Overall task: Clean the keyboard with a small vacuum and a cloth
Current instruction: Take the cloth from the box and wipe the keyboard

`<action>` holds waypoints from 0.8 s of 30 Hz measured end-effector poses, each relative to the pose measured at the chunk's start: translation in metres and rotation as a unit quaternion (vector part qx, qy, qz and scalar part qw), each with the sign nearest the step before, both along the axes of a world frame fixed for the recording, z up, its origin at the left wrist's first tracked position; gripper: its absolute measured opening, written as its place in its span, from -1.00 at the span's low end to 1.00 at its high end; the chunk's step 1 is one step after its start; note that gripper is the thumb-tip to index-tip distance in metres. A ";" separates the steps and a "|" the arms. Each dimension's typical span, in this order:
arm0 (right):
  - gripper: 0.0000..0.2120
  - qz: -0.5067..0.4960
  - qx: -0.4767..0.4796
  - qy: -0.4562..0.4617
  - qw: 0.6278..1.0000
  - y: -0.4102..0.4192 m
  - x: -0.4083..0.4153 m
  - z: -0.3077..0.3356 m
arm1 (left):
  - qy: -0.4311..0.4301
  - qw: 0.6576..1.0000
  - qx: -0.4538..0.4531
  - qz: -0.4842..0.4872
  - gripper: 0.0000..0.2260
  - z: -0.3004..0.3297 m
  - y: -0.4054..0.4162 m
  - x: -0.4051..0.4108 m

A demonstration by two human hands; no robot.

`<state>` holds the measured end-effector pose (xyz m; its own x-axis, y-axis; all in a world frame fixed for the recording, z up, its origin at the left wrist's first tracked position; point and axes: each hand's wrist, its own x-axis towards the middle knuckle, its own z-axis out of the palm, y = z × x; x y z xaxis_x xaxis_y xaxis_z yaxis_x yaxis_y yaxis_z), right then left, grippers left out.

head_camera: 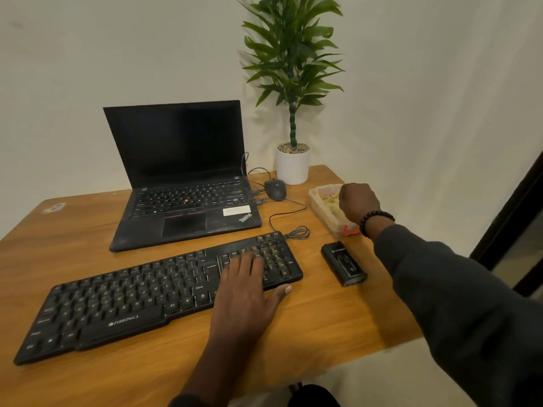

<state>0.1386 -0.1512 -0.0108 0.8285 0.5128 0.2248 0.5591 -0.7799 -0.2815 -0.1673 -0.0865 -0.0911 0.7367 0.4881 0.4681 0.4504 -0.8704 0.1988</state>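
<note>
We see a wooden table [88, 236] against a pale wall, everything else placed rel. to the keyboard. Laptop [188, 177] sits just behind the keyboard, lid open, screen dark, ThinkPad label on the palm rest. Potted plant [293, 167] in a white pot is further back, beyond the keyboard's right end, near the table's rear corner. Keyboard [117, 301] itself: black, Zebronics mark on the front lip, lies diagonal across the table front, right end further from us than the left; cable coils off its back right corner. Clear plastic tub [323, 212] w/ pale yellowish stuff inside is right of and behind the keyboard's right end. Small vacuum [343, 264], black handheld block, lies flat on the table just right of the keyboard, not touching it. Mouse [275, 189] is behind the keyboard's right end, beside the laptop's right edge.

Left hand [246, 289]: flat, fingers straight, resting on the keyboard's right section around the arrow/numpad keys, thumb off the front edge on the table. Right hand [358, 202]: over the tub, knuckles toward us, fingers curled down into it; beaded bracelet on the wrist. Can't tell if it grips anything.
</note>
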 end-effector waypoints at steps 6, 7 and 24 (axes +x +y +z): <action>-0.77 0.043 -0.071 0.079 0.993 0.016 0.014 -0.007 | 0.011 1.000 -0.013 -0.004 -0.39 0.000 0.000 0.000; -0.75 0.046 -0.074 0.084 0.993 0.018 0.016 -0.007 | 0.011 1.000 -0.016 -0.004 -0.39 0.000 0.000 0.000; -0.80 0.084 -0.025 0.161 0.983 0.049 0.026 -0.009 | -0.002 1.000 -0.024 -0.004 -0.38 -0.001 0.000 0.003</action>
<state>0.1643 -0.1019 -0.0195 0.7549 0.6527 -0.0644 0.5693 -0.7009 -0.4296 -0.1645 -0.0862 -0.0920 0.7385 0.5047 0.4472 0.4435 -0.8631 0.2417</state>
